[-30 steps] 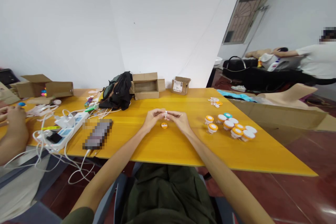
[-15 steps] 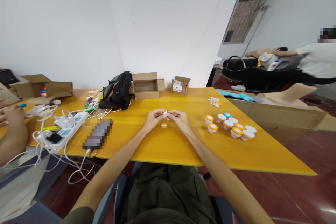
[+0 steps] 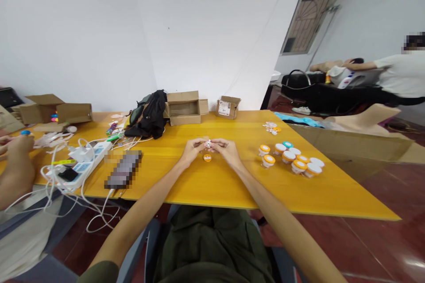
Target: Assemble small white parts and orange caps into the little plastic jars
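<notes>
Head view: versus a second ago, left hand [image 3: 191,151] and right hand [image 3: 227,150] stayed nearly in place, while the small white piece [image 3: 209,143] looked turned. Both hands pinched it between nearly meeting fingertips, over the table [image 3: 206,188], just beyond the orange-rimmed lid [image 3: 207,158].

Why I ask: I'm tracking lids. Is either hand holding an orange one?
No, left hand and right hand hold a white piece; the nearest lid lies on the table.

The hands [image 3: 192,150] partly hide a tiny, indistinct white piece [image 3: 209,143].
</notes>
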A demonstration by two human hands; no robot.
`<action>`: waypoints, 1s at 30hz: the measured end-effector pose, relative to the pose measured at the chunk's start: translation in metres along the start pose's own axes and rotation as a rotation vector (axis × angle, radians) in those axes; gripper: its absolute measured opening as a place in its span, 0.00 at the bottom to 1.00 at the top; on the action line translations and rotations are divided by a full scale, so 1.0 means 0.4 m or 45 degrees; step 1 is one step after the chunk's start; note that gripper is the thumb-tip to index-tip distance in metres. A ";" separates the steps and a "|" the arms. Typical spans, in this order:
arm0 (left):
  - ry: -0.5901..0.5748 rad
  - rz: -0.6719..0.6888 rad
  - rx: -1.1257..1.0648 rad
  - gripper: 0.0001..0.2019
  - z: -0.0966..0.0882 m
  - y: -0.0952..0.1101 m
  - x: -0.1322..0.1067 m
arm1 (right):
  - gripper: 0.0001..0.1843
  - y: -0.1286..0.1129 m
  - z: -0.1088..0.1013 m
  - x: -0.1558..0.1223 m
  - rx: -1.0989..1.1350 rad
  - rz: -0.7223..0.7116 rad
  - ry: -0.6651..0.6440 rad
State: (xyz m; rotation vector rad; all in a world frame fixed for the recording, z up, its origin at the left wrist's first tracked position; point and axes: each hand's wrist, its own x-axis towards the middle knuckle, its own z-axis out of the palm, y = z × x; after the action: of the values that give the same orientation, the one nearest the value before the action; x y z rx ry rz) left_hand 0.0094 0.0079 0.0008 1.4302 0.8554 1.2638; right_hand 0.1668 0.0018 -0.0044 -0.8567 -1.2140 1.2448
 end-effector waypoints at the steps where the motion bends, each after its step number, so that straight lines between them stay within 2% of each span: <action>1: 0.004 -0.001 -0.008 0.14 0.000 0.001 0.000 | 0.22 0.000 0.000 0.000 0.000 0.006 -0.001; 19: 0.048 0.024 0.057 0.13 0.001 -0.011 0.003 | 0.21 0.013 -0.004 0.005 -0.016 -0.038 0.003; 30: 0.078 -0.028 0.012 0.14 0.001 -0.009 0.003 | 0.19 0.006 0.000 0.000 0.003 -0.032 -0.017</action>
State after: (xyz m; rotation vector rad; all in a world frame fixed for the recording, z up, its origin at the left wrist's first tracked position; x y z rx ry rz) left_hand 0.0106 0.0099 -0.0024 1.3915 0.9171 1.2941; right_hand 0.1663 0.0023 -0.0068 -0.8300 -1.2307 1.2333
